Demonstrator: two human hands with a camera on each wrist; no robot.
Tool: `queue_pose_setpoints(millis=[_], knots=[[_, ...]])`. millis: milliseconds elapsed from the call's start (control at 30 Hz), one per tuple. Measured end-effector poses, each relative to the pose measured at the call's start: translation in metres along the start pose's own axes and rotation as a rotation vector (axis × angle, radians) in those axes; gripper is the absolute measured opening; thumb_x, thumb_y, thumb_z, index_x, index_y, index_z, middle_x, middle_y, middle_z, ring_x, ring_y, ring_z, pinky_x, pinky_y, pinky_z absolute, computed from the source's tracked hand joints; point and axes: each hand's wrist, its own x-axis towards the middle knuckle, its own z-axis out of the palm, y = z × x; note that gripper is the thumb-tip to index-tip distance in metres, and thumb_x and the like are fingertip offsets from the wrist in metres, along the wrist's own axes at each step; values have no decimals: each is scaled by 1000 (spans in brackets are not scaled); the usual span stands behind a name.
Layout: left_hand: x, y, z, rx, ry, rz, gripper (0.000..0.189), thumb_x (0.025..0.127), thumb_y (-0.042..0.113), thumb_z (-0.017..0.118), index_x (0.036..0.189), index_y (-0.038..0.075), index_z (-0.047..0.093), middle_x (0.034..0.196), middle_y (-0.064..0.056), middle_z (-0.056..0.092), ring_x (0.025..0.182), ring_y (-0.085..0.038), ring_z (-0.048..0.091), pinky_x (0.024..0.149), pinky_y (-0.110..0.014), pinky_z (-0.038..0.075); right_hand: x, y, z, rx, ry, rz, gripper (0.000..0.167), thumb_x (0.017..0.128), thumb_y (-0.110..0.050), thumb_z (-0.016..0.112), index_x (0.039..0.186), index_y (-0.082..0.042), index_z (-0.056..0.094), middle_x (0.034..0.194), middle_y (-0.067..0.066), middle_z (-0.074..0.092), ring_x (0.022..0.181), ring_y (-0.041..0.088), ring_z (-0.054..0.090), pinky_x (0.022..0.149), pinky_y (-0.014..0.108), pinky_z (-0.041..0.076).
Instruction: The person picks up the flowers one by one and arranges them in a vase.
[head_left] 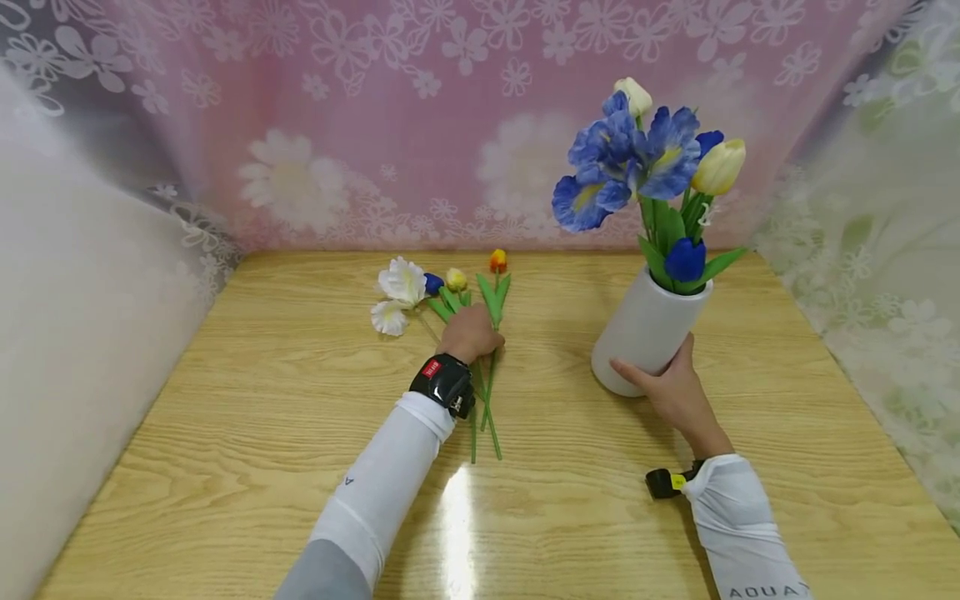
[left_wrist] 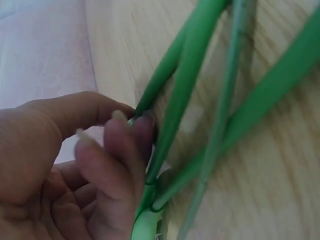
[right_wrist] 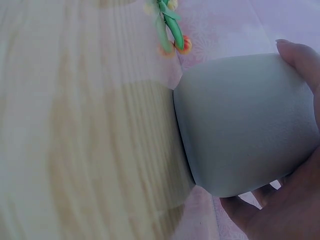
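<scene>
Artificial flowers lie on the wooden table: a white iris (head_left: 402,282), a blue tulip (head_left: 433,284), a yellow tulip (head_left: 456,279) and an orange tulip (head_left: 498,261). My left hand (head_left: 471,333) reaches down over their stems. In the left wrist view its thumb and fingertips (left_wrist: 120,117) pinch a green tulip stem (left_wrist: 175,105); which flower it belongs to I cannot tell. On the right, my right hand (head_left: 678,390) grips the lower part of a white vase (head_left: 648,333). Blue irises (head_left: 667,158), cream tulips (head_left: 720,167) and blue tulips (head_left: 686,260) stand in the vase.
The wooden table (head_left: 300,467) runs back to a pink floral curtain (head_left: 390,125). A pale wall covering (head_left: 82,292) is on the left, and a floral curtain (head_left: 885,275) hangs on the right. Loose stem ends (head_left: 491,433) point toward the front.
</scene>
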Motion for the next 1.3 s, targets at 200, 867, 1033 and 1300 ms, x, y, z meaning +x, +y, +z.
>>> queue_pose_setpoints(millis=[200,867,1033,1300], knots=[[-1,5,-5,-10,-81,-43,25,83,23,72,68,5,65,53,-7,63,41,-14,59,42,-25,46,1,-1,-1,-14,10,-5,101,85,-32,74,146,-15,-5,144,22,22,130,40,29,103,60,27],[-6,-7,-24,-630,114,196,13,88,11,66,87,-1,71,70,-11,69,66,-27,70,63,-35,57,-1,-1,0,-1,6,-2,101,85,-30,74,146,-16,-4,145,20,22,131,39,29,103,60,26],[-21,2,-45,-778,196,297,11,89,7,64,93,-2,68,78,-13,67,65,-24,67,64,-36,57,-1,-2,-1,-4,7,-5,101,85,-30,74,146,-16,-5,144,20,22,130,40,29,103,60,27],[-37,15,-71,-838,330,431,13,87,7,64,96,-2,68,80,-12,66,63,-22,67,63,-35,57,-2,-2,0,-19,4,-2,102,85,-32,74,146,-15,-6,144,23,22,130,42,28,103,61,26]])
